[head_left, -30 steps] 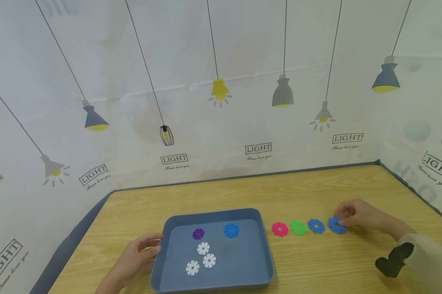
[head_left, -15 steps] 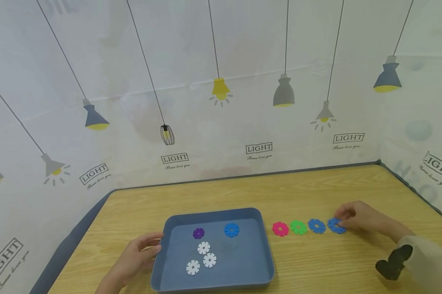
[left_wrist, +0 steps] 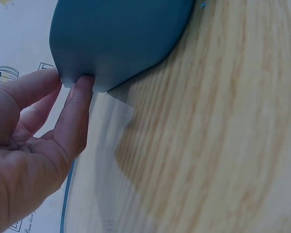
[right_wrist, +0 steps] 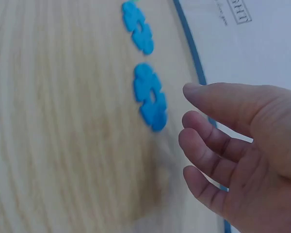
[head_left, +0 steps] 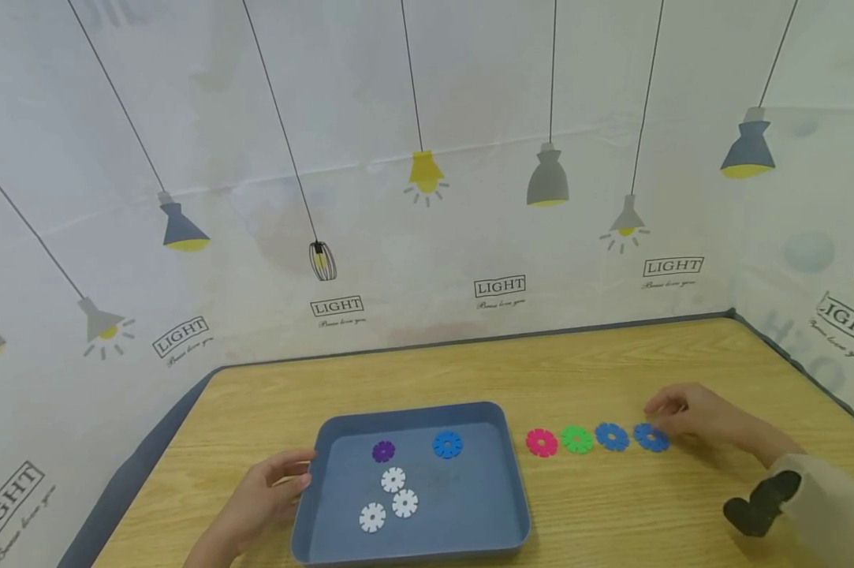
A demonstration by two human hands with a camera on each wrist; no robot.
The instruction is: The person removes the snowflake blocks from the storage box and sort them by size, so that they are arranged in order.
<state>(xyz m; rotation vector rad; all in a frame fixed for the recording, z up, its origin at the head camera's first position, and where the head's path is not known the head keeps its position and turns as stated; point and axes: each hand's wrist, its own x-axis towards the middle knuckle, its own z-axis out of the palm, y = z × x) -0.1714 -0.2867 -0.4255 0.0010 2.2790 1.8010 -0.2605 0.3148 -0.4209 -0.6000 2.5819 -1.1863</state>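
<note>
My left hand (head_left: 262, 498) is at the left wall of a blue tray (head_left: 522, 517), its thumb and fingers pinching the rim in the left wrist view. Three white notched snowflake discs (head_left: 404, 502), a purple disc (head_left: 383, 451) and a blue disc (head_left: 447, 444) lie in this tray. To its right a row runs across the table: a pink disc (head_left: 542, 442), a green disc (head_left: 576, 439), a blue disc (head_left: 612, 436) and an outermost blue disc (head_left: 650, 438). My right hand (head_left: 696, 414) hovers beside that last disc; the right wrist view shows its loosely bent fingers apart from it.
The wooden table (head_left: 611, 505) has a dark edge along the back and sides. A white wall cloth (head_left: 427, 244) printed with lamps stands around it. A black wrist strap (head_left: 762, 503) hangs from the right sleeve (head_left: 834, 505).
My right hand has let go of the outermost blue disc and lifted slightly off it. The disc stays in the row. My left hand and the tray have not moved.
</note>
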